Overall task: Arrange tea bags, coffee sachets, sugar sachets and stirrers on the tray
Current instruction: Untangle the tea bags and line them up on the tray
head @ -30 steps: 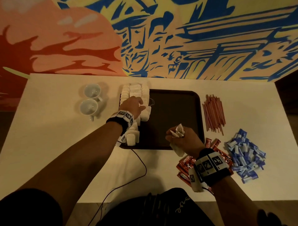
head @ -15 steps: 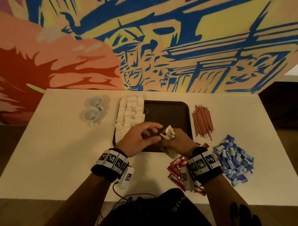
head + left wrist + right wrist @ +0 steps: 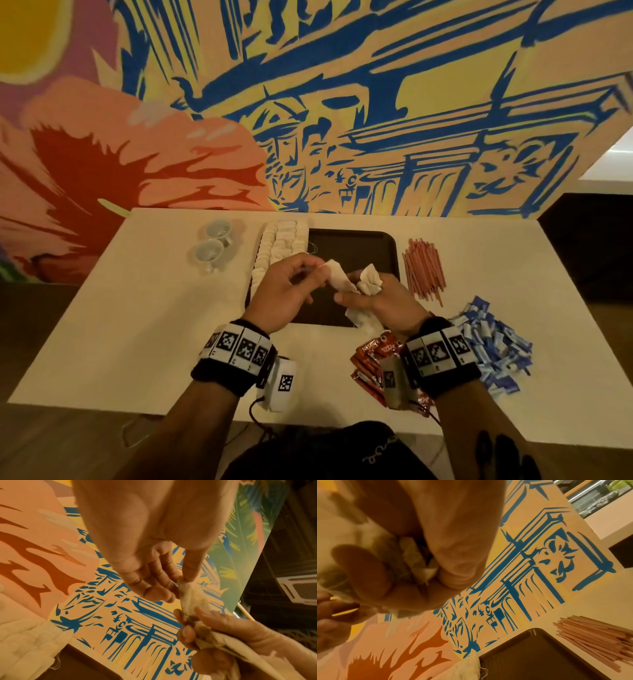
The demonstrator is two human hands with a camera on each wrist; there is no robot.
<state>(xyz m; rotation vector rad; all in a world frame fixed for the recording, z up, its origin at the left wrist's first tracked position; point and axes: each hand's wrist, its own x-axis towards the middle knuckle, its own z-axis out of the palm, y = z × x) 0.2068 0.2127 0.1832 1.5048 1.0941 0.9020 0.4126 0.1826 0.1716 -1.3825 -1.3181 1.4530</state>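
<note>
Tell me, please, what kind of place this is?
Probably a cafe or hotel refreshment corner: a white table set against a painted mural wall, with two small cups, a dark serving tray and a pile of stirrers.

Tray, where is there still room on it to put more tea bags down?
The tray has bare dark room in its middle and right part, between the rows of tea bags along its left edge and the stirrers lying outside its right rim. The left edge is crowded. The near part sits under both hands, so it's hard to judge.
</note>
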